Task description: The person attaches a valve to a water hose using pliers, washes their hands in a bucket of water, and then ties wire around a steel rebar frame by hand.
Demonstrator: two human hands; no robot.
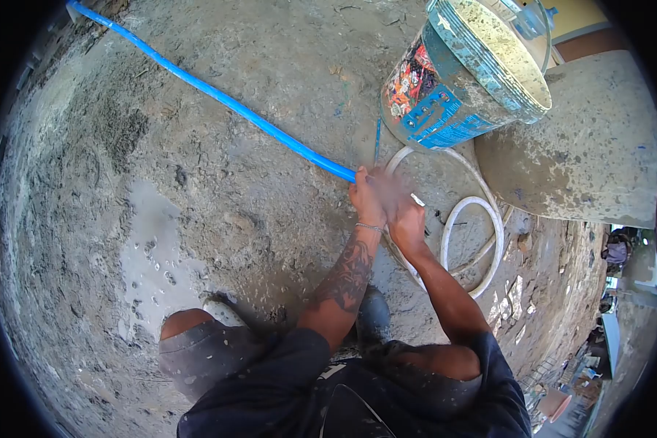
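A long blue pipe [248, 115] runs over the ground from the far left to my hands, bending slightly. My left hand [369, 196] is closed around its near end. Pressed close beside it, my right hand [405, 215] is closed too, its fingers partly smeared by motion. A small white piece [417, 199] sticks out by the right fingers; what it belongs to is unclear. The join between the two hands is hidden. Just right of them lies a coiled white hose [498, 241], part of it passing behind my right forearm.
A dirty blue paint bucket [434, 84] with a wire handle stands ahead on the right. Beside it is a large rounded concrete form [580, 146]. Wet grey mud [157, 248] covers ground at left. My boot [373, 314] is below my forearms. Clutter [584, 383] lies far right.
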